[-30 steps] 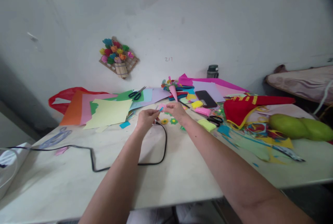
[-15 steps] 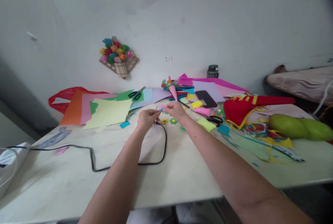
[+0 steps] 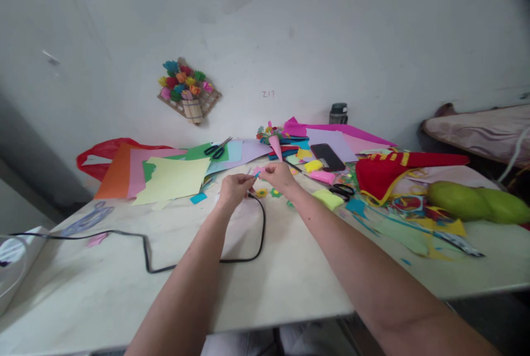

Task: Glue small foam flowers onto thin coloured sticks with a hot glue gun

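Note:
My left hand [image 3: 235, 188] pinches one side of a small blue piece of paper [image 3: 257, 174] above the middle of the table. From the other side, my right hand [image 3: 280, 175] closes its fingertips on the same piece, so the hands almost meet. Something pink [image 3: 260, 170] shows right behind the fingertips; whether it is held too I cannot tell. Under the hands lie small paper flowers, one yellow [image 3: 261, 193] and one green [image 3: 276, 193]. A black cable [image 3: 264, 223] ends just below my left fingers, its tip partly hidden.
Coloured paper sheets [image 3: 174, 179] and black scissors [image 3: 218, 149] lie at the back left. A pink paper cone [image 3: 275, 148] with paper flowers stands behind my hands. To the right are a phone [image 3: 328, 157], more scissors [image 3: 343, 191], a red cloth [image 3: 385, 174] and a green object [image 3: 459, 201].
Both hands stay in nearly the same place, still pinching the blue piece. My right fingers have shifted very slightly.

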The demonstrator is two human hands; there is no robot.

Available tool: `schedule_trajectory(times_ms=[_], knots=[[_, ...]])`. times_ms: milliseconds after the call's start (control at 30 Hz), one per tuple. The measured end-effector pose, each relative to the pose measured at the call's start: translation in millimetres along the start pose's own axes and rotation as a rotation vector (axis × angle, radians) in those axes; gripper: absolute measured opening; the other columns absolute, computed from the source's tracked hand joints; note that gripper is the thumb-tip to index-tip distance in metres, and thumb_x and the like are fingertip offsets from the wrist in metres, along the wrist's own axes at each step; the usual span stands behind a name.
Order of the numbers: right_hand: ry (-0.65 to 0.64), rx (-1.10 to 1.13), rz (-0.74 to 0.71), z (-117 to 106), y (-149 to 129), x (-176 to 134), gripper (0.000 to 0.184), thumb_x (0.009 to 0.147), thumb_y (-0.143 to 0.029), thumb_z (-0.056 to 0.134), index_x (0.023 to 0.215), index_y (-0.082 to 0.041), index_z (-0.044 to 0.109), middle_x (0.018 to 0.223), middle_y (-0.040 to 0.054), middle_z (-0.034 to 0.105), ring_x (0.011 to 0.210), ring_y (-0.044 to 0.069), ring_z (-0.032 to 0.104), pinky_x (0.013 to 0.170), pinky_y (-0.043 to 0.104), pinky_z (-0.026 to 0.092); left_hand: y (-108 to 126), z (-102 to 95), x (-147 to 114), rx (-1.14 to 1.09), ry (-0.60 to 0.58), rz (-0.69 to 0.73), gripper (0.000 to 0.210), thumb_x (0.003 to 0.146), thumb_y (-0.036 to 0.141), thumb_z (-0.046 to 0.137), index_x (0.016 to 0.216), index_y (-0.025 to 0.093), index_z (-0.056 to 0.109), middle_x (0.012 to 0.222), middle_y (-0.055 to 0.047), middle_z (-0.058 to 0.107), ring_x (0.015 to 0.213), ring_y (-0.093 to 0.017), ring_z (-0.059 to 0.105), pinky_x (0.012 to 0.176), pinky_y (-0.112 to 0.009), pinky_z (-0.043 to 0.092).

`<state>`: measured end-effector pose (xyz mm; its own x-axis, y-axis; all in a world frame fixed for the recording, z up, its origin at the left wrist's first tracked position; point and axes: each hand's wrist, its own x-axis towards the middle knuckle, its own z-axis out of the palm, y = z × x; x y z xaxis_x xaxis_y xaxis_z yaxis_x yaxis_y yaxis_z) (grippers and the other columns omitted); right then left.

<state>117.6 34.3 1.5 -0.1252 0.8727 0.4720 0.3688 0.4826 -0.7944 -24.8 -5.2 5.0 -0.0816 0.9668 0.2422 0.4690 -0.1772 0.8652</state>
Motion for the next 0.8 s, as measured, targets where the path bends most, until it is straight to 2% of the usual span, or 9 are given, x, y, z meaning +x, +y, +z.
schedule_trajectory(times_ms=[267,500,633,800], knots=[[0.062,-0.223,-0.043,0,-10,-5,0.014,0.066,-0.029,0.053,0.060,-0.019,0.061,0.060,0.0016,0.059,0.059,0.014,0.047,0.055,0.026,0.029,5,1.1,-2,-0.005,0.007,-0.025,0.034,0.064,0.044,0.060,0.077,0.014,0.067,0.052,-0.001,0.060,0.035,-0.006,0.040,0.037,-0.018,0.031],[0.122,-0.426,-0.153,3,-12,-11,0.017,0.071,-0.027,0.051,0.075,-0.021,0.066,0.076,0.0061,0.063,0.072,0.019,0.053,0.061,0.027,0.031,6,2.0,-1,-0.059,-0.001,-0.014,0.032,0.065,0.040,0.059,0.079,0.012,0.066,0.051,-0.001,0.059,0.035,-0.005,0.040,0.037,-0.018,0.031],[0.081,-0.392,-0.155,1,-12,-12,0.019,0.073,-0.030,0.049,0.075,-0.022,0.065,0.071,0.0021,0.064,0.069,0.016,0.054,0.060,0.025,0.033,5,1.6,-1,-0.102,0.016,-0.007,0.032,0.065,0.039,0.060,0.080,0.011,0.065,0.050,0.000,0.058,0.034,-0.005,0.040,0.036,-0.017,0.030],[0.030,-0.151,-0.095,-1,-7,-9,0.026,0.074,-0.032,0.047,0.090,-0.024,0.066,0.078,-0.0011,0.067,0.075,0.015,0.059,0.064,0.023,0.039,4,1.8,-2,-0.156,0.021,-0.020,0.029,0.064,0.037,0.062,0.077,0.011,0.064,0.049,0.000,0.058,0.033,-0.005,0.041,0.035,-0.018,0.030]])
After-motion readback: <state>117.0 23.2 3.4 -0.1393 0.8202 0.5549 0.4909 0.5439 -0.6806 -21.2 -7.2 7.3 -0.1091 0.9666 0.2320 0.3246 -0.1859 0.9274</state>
